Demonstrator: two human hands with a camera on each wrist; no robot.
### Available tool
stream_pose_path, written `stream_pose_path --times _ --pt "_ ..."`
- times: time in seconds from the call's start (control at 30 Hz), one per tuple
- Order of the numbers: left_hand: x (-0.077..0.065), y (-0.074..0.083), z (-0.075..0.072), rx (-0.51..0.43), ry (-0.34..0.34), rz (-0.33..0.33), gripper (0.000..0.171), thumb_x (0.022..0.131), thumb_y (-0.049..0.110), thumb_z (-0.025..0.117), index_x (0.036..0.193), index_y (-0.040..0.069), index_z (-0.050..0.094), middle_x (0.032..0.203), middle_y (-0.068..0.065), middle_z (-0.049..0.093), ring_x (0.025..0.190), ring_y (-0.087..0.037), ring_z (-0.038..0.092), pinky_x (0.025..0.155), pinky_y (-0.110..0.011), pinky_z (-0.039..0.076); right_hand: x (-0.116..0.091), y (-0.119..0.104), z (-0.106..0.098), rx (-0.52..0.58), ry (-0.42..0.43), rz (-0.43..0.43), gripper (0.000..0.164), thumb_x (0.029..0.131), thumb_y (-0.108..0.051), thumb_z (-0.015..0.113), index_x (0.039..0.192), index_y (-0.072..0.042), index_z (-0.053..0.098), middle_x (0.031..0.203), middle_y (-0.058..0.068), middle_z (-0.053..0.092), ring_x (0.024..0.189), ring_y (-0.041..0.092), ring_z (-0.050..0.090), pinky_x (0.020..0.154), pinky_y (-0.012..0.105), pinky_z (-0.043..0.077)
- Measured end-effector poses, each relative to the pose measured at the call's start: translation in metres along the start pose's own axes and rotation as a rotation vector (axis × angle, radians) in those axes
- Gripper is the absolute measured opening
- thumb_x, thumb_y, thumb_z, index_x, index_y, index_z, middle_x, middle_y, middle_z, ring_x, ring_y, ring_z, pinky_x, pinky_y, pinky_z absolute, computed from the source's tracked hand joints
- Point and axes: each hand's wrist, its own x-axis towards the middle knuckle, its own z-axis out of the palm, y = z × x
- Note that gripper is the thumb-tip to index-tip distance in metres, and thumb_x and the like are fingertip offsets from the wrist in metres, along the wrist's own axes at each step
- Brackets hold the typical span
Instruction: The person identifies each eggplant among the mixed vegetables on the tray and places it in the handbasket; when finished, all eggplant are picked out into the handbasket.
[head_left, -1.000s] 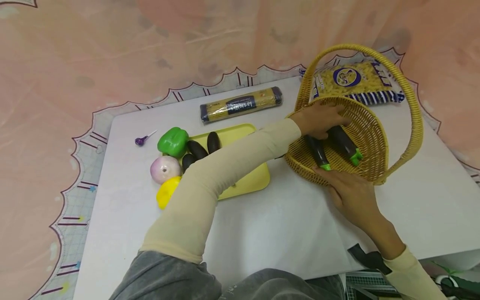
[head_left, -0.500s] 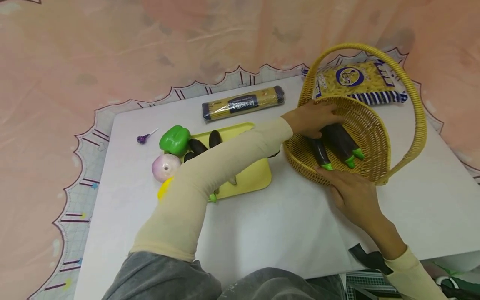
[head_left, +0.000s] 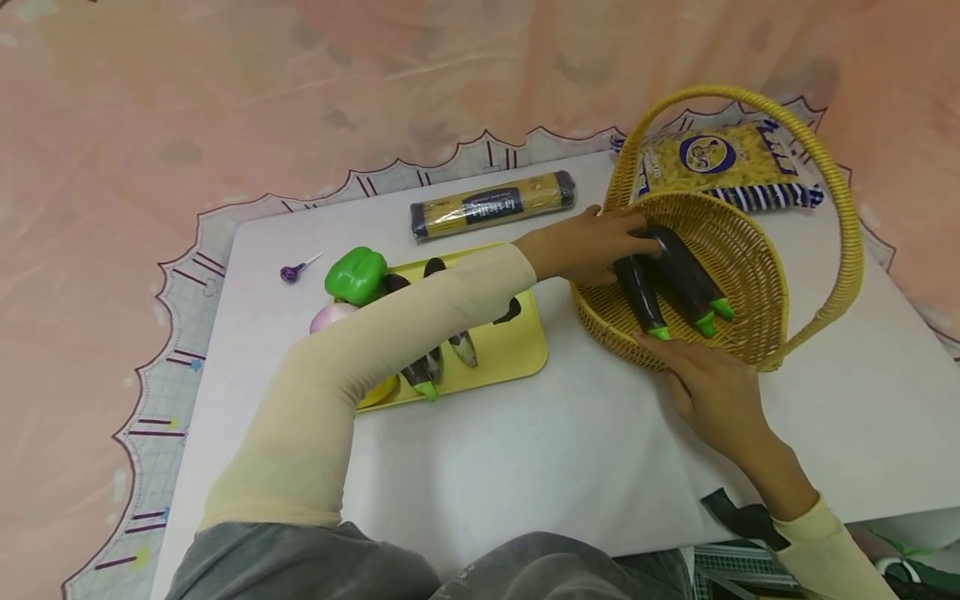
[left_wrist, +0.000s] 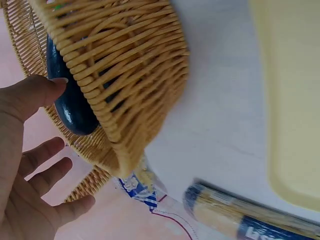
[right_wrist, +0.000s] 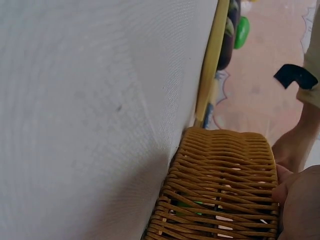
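A yellow wicker basket with a tall arched handle stands at the right. Inside it lie glossy dark eggplants with green stem ends, three of them showing. My left hand reaches over the basket's left rim with its fingers spread. In the left wrist view, its thumb lies beside an eggplant and the other fingers are apart from it. My right hand holds the near rim, fingers over the edge and thumb outside. On the yellow tray, partly hidden by my left sleeve, lie several more eggplants.
A green bell pepper, a partly hidden onion and a yellow vegetable sit around the tray's left side. A lollipop lies farther left. Behind are a spaghetti pack and, beyond the basket, a pasta bag.
My left hand has let go of an eggplant, which now lies with the others in the basket, and has drawn back leftward. My right hand stays at the near rim.
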Motion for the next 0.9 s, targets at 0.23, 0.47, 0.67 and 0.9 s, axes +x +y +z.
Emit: stream_pose_path --times 0.23,0.47,0.67,0.9 --pt "-0.034 -0.012 0.007 -0.029 0.042 0.011 0.058 0.095 0.03 0.063 0.148 0.024 0.041 0.151 -0.008 0.037 0.14 -0.028 0.036 0.113 -0.061 0.024 0.0 -0.001 -0.002 -0.001 0.016 0.012 0.049 0.083 0.001 0.054 0.127 -0.015 0.067 0.097 0.015 0.074 0.064 0.029 0.065 0.044 0.039 0.044" --pt "-0.083 -0.026 0.018 -0.046 0.052 -0.032 0.067 0.093 0.034 0.067 0.152 0.026 0.035 0.153 -0.011 0.036 0.143 -0.029 0.032 0.115 -0.06 0.022 0.0 -0.002 -0.001 0.007 0.019 0.012 0.048 0.082 0.001 0.054 0.126 -0.015 0.069 0.098 0.014 0.074 0.061 0.025 0.062 0.043 0.034 0.04" --pt "-0.115 -0.036 0.028 -0.078 0.008 -0.111 0.064 0.092 0.032 0.068 0.149 0.025 0.04 0.154 -0.012 0.035 0.143 -0.03 0.031 0.114 -0.063 0.019 0.001 -0.002 0.0 0.009 0.03 0.013 0.048 0.082 0.0 0.053 0.125 -0.015 0.069 0.098 0.014 0.074 0.056 0.02 0.054 0.042 0.03 0.034" --pt "-0.144 -0.047 0.04 -0.087 0.01 -0.165 0.064 0.09 0.029 0.072 0.147 0.023 0.043 0.151 -0.014 0.038 0.141 -0.033 0.033 0.112 -0.066 0.021 0.001 -0.003 0.0 0.01 0.025 0.015 0.048 0.082 0.0 0.054 0.125 -0.015 0.069 0.098 0.014 0.074 0.055 0.02 0.053 0.043 0.03 0.035"
